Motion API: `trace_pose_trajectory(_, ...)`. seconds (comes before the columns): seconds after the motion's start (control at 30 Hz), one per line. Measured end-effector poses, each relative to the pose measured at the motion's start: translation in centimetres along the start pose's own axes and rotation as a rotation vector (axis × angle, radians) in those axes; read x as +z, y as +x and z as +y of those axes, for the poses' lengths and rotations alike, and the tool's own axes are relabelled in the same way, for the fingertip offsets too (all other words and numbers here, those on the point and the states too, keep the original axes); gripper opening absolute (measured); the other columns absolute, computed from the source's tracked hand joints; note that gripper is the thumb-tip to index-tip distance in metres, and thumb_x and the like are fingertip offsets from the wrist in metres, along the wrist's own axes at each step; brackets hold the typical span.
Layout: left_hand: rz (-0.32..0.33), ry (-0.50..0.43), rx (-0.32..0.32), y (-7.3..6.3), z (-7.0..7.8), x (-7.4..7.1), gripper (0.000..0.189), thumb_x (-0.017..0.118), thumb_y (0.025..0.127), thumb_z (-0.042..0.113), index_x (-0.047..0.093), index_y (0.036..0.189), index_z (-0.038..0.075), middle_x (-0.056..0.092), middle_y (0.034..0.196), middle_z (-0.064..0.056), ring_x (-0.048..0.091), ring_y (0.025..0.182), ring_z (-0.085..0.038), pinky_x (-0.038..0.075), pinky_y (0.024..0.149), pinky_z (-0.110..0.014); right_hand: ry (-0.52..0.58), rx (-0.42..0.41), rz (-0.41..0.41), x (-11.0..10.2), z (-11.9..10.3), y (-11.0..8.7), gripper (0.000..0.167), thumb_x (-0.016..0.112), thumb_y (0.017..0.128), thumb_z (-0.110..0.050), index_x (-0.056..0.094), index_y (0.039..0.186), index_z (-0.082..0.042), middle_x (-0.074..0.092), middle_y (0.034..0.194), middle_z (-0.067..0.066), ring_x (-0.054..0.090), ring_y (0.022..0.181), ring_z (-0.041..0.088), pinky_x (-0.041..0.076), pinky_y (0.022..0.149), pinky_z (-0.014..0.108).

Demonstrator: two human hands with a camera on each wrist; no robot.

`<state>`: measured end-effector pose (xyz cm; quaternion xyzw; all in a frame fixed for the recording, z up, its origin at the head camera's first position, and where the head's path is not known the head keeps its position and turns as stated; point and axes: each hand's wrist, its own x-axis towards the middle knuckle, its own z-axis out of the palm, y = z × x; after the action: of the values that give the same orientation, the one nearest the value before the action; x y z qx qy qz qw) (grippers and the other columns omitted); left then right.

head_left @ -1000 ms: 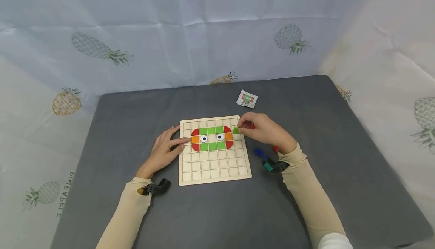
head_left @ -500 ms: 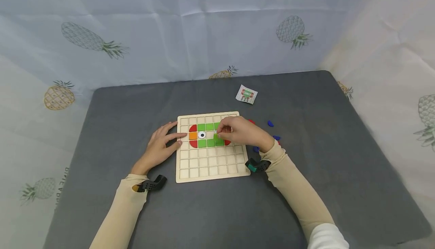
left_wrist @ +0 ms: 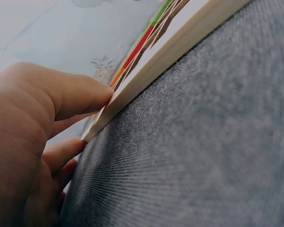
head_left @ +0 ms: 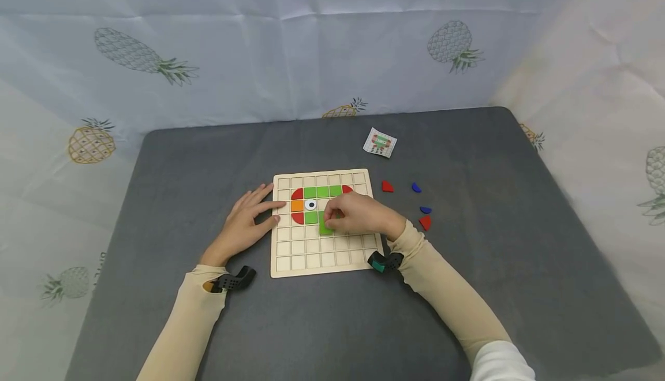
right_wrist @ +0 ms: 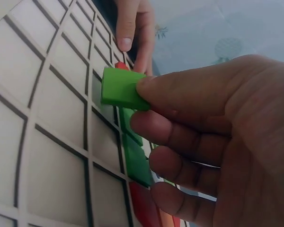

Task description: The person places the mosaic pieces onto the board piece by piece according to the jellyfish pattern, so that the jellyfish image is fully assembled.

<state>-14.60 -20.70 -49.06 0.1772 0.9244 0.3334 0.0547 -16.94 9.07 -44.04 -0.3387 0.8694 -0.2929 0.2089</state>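
A pale wooden grid board (head_left: 298, 262) lies on the dark table. Set in its upper cells are green square tiles (head_left: 322, 191), red corner pieces (head_left: 298, 218), an orange tile (head_left: 296, 205) and a round eye piece (head_left: 310, 204). My left hand (head_left: 241, 225) rests on the board's left edge with fingers extended; in the left wrist view its thumb touches the rim. Over the board, my right hand (head_left: 361, 213) pinches a green square tile (right_wrist: 120, 87) between thumb and forefinger. That tile is tilted just above the cells below the green row. The right hand covers the board's right part.
Right of the board lie two red pieces (head_left: 387, 186) and two blue half-round pieces (head_left: 417, 187). A small picture card (head_left: 380, 142) lies behind the board. A pineapple-print curtain (head_left: 291, 63) hangs beyond the table's back edge.
My right hand has carried the green tile leftward from the board's right edge, then slightly nearer me. The loose red and blue pieces have come into fuller view. My left hand stays at the board.
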Motion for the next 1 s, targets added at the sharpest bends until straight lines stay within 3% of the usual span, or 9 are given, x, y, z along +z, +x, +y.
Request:
trace_pose_trajectory(0.6,0.011,-0.003,-0.009,0.2,0.2,0.0,0.039,0.068,0.097,0.024,0.067,0.136,0.019,0.029,0.168,-0.005,0.017,0.159,-0.029,0.007,0.129,-0.055,-0.206,0.060,0.069,1.1,-0.7,0.2,0.014,0.068,0.095,-0.017,0.067,0.082,-0.021,0.058,0.079,-0.008,0.052,0.072,0.007,0.043,0.061,0.021)
trace_pose_trajectory(0.8,0.015,-0.007,-0.008,0.3,0.2,0.1,0.039,0.068,0.097,0.023,0.067,0.136,0.019,0.029,0.168,-0.005,0.017,0.159,-0.029,0.007,0.129,-0.055,-0.166,0.074,0.065,0.4,-0.6,-0.1,0.007,0.068,0.096,-0.021,0.069,0.088,-0.022,0.056,0.074,-0.008,0.051,0.067,0.007,0.042,0.059,0.023)
trace_pose_trajectory(1.0,0.012,-0.013,-0.012,0.2,0.2,0.2,0.039,0.068,0.097,0.023,0.067,0.136,0.019,0.029,0.168,-0.005,0.016,0.159,-0.029,0.006,0.129,-0.056,-0.105,0.121,0.158,-2.4,1.0,-1.4,0.010,0.066,0.099,-0.021,0.075,0.097,-0.016,0.067,0.082,-0.005,0.052,0.066,0.010,0.044,0.060,0.025)
